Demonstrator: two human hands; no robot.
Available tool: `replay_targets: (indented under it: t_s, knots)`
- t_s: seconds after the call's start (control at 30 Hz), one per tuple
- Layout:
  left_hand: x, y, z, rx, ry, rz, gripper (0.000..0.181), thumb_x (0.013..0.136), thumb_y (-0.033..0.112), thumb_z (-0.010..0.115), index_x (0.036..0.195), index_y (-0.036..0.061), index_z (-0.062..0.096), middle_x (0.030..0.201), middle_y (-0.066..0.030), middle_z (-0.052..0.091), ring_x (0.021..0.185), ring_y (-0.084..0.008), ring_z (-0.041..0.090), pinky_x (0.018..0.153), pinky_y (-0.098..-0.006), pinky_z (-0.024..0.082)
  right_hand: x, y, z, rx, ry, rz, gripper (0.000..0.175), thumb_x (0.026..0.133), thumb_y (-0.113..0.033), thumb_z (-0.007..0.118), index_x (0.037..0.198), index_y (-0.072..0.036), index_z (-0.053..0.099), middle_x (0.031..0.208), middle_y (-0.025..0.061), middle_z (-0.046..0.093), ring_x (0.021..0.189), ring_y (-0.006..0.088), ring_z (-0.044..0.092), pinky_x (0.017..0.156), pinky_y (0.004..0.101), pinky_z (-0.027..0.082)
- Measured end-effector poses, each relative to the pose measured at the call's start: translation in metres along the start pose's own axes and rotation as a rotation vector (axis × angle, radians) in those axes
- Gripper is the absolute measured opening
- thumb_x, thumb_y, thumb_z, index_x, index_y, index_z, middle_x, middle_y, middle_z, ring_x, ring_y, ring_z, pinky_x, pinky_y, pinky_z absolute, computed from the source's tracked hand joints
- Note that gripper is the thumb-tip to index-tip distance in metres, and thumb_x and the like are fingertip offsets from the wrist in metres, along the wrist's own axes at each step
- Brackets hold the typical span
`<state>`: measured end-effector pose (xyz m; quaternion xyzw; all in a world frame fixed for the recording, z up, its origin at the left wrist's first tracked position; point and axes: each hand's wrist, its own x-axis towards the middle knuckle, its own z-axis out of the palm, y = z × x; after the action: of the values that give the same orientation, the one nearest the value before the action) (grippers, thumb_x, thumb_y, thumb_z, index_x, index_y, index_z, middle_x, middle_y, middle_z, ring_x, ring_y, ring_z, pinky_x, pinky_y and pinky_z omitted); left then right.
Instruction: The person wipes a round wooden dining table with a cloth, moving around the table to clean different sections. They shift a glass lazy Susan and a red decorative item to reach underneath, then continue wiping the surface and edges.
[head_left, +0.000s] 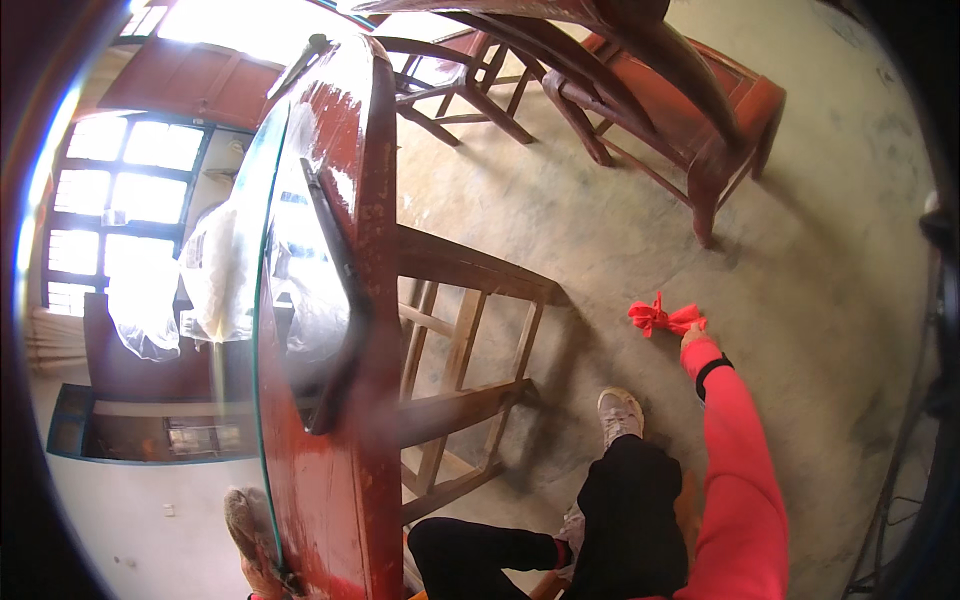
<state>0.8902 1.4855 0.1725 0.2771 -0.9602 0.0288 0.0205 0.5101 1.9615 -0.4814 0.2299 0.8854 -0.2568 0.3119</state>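
Note:
My right hand (694, 335), at the end of a red sleeve with a black band at the wrist, grips one end of a bunched, knotted red bag or cloth (660, 319). It hangs out over the concrete floor. My left hand (261, 577) shows at the bottom left, partly cut off by the picture's edge. Against its fingers is a fuzzy grey-brown piece (244, 521), at the edge of a red-painted wooden table (326, 495). A thin green cord or strip (259, 375) runs along the table and ends near that hand.
On the table lie a dark-edged flat object (341, 300) and clear plastic bags (225, 277) with pale contents. Slatted wooden legs (465, 337) stand below. Wooden chairs (465, 90) and a red wooden seat (675, 97) stand farther off. My shoe (621, 412) rests on the floor (810, 300).

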Motion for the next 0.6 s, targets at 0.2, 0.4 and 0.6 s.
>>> replay_targets:
  t_s: [0.2,0.4,0.6]
  knots:
    - [0.004,0.021,0.009,0.008,0.102,0.109,0.035,0.091,0.021,0.042,0.116,-0.0022,0.049,0.113,-0.0228,0.051,0.101,-0.0377,0.050,0.085,-0.0382,0.040,-0.033,0.009,-0.048,-0.007,-0.181,-0.066,0.028,0.088,-0.021,0.036,0.098,-0.003,0.054,0.111,0.0224,0.054,0.105,0.0356,0.051,0.085,0.0428,0.044]
    - [0.001,0.052,0.006,-0.043,0.167,0.093,0.034,0.090,0.020,0.043,0.115,-0.0017,0.050,0.113,-0.0224,0.051,0.100,-0.0398,0.050,0.083,-0.0393,0.041,-0.131,-0.005,-0.164,-0.119,0.198,-0.907,0.016,0.074,-0.014,0.061,0.075,-0.001,0.053,0.080,0.0192,0.055,0.077,0.0374,0.054,0.068,0.0433,0.045]
    - [0.003,0.046,0.008,-0.074,0.247,0.121,0.036,0.086,0.022,0.049,0.113,-0.0018,0.049,0.110,-0.0244,0.049,0.098,-0.0424,0.048,0.083,-0.0427,0.041,-0.282,-0.045,-0.317,0.190,0.327,-1.126,0.019,0.070,-0.008,0.065,0.064,-0.002,0.048,0.068,0.0106,0.047,0.062,0.0229,0.047,0.055,0.0287,0.038]
